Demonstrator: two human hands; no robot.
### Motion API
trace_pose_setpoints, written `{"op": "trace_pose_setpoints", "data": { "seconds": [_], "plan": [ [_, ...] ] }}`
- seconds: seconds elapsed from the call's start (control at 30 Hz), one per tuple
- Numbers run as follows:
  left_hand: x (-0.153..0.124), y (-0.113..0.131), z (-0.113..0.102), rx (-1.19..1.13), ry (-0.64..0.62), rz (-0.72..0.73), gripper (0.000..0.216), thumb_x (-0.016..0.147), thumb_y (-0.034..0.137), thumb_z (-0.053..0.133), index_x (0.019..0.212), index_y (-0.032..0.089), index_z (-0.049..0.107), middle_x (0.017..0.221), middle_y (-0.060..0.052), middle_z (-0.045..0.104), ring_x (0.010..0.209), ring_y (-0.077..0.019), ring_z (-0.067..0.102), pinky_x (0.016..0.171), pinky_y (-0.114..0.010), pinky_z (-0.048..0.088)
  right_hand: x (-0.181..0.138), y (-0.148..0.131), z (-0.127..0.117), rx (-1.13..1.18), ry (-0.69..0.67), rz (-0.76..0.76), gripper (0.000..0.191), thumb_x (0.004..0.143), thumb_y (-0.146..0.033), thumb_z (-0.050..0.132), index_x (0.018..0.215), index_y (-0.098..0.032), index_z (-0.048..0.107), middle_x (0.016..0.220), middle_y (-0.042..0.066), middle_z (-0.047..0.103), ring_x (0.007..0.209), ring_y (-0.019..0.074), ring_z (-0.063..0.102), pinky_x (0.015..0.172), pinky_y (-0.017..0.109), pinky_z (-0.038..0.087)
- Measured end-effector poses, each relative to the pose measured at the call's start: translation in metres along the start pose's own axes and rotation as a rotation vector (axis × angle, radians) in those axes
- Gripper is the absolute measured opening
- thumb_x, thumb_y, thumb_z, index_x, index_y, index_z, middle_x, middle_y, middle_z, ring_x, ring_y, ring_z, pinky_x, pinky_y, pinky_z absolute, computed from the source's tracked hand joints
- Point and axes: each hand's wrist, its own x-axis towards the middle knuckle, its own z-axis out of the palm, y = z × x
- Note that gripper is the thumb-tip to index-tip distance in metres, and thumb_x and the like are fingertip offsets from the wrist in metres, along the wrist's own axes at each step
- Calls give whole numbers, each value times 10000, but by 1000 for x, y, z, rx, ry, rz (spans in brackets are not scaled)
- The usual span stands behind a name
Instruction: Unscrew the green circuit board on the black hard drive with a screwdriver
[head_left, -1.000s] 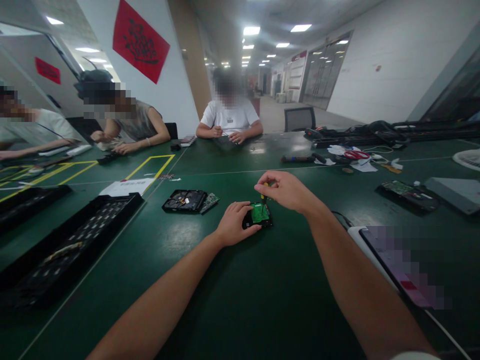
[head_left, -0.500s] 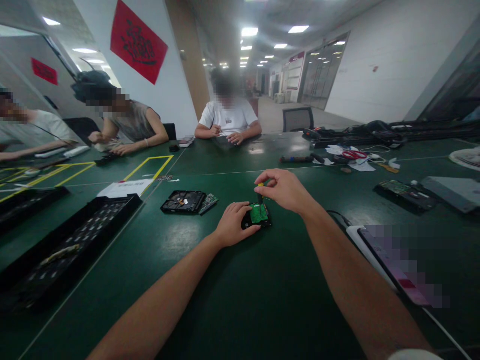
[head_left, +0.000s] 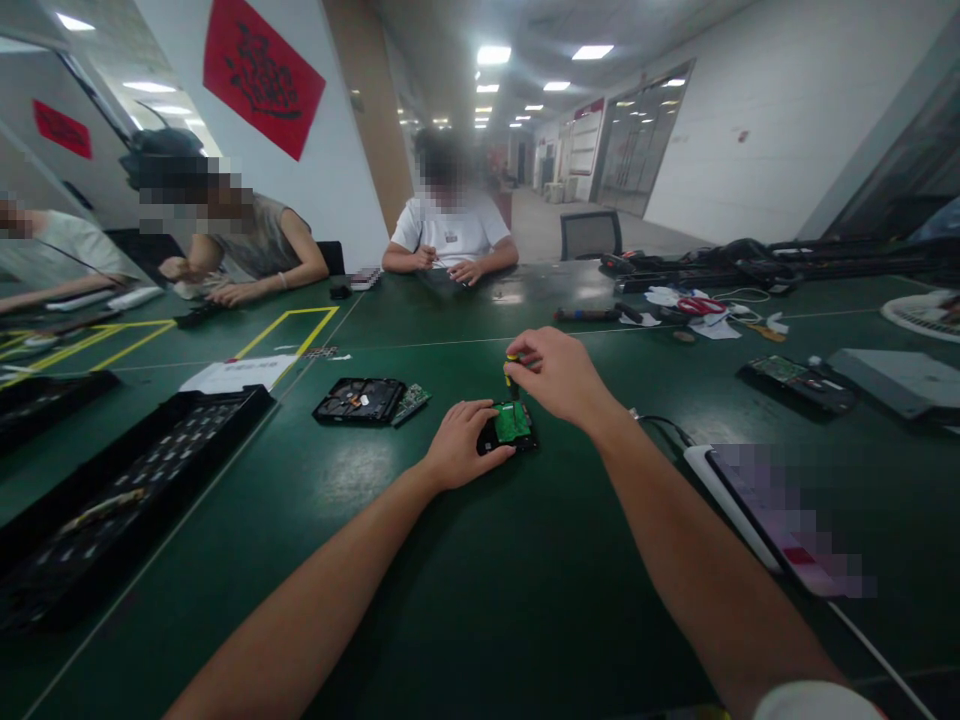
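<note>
A small hard drive [head_left: 525,441] lies on the green table with its green circuit board [head_left: 512,422] facing up. My left hand [head_left: 461,440] grips it from the left, fingers over the far edge and thumb along the near edge. Above the board, my right hand [head_left: 555,370] pinches the top of a yellow-and-black screwdriver [head_left: 510,380]. The screwdriver stands nearly upright, its tip down at the board; the exact contact point is too small to make out. Left of my left hand sit a black drive casing [head_left: 358,400] and a loose circuit board [head_left: 411,404].
A long black tray [head_left: 135,490] occupies the left side. At right are a phone [head_left: 780,520] on a white block, another opened drive [head_left: 796,385] and a grey box [head_left: 900,383]. Cables and tools lie farther back. A co-worker [head_left: 450,235] sits opposite, others at left.
My head view has shifted slightly to the right. The right fingers have changed their hold, showing more of the screwdriver's yellow handle. My left hand stays on the hard drive.
</note>
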Motion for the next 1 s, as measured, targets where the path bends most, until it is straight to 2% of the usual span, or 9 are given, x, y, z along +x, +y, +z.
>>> {"op": "trace_pose_setpoints", "data": {
  "seconds": [0.1,0.2,0.37,0.57,0.67,0.83,1.0],
  "plan": [
    [0,1,-1,-4,-2,-3,605,871,620,688,1320,222,608,1422,-146,590,1323,-349,547,1150,-568,398,0,-1,3,-127,46,-18,112,914,-317,709,958,-215,692,995,83,675,842,205,651,806,349,507],
    [0,0,0,-6,-6,-8,613,868,623,690,1324,223,606,1425,-146,588,1325,-350,544,1151,-569,399,1,0,5,-182,68,-38,65,930,-270,678,946,-209,670,975,81,684,860,213,645,828,354,488],
    [-1,-2,1,-7,-10,-4,631,872,635,680,1339,220,595,1428,-146,585,1325,-342,544,1153,-560,398,2,3,5,-158,43,-50,60,914,-184,637,970,-188,658,1001,84,700,859,206,649,837,344,489],
    [0,-1,1,-7,-3,-7,627,857,633,700,1326,228,604,1421,-142,591,1321,-345,546,1151,-564,400,0,-1,4,-212,54,-41,112,928,-319,683,955,-213,658,1002,87,675,863,220,632,821,358,480],
    [0,-2,2,-6,-5,-11,629,857,635,698,1332,235,603,1422,-141,590,1324,-354,544,1150,-577,394,1,1,4,-186,43,-35,63,920,-256,677,960,-209,662,996,84,699,866,222,646,831,363,489],
    [0,-3,2,-9,-9,-9,638,862,645,687,1340,231,597,1422,-138,591,1321,-345,546,1153,-564,397,3,4,7,-50,11,-43,121,904,-166,640,1013,-204,674,1036,83,724,904,222,673,865,357,515],
    [0,-4,3,-4,-5,-4,648,868,641,683,1343,210,594,1426,-142,589,1323,-336,542,1162,-549,390,1,0,6,-115,25,-71,88,931,-292,676,972,-214,683,1031,87,683,917,227,647,876,371,497]
  ]
}}
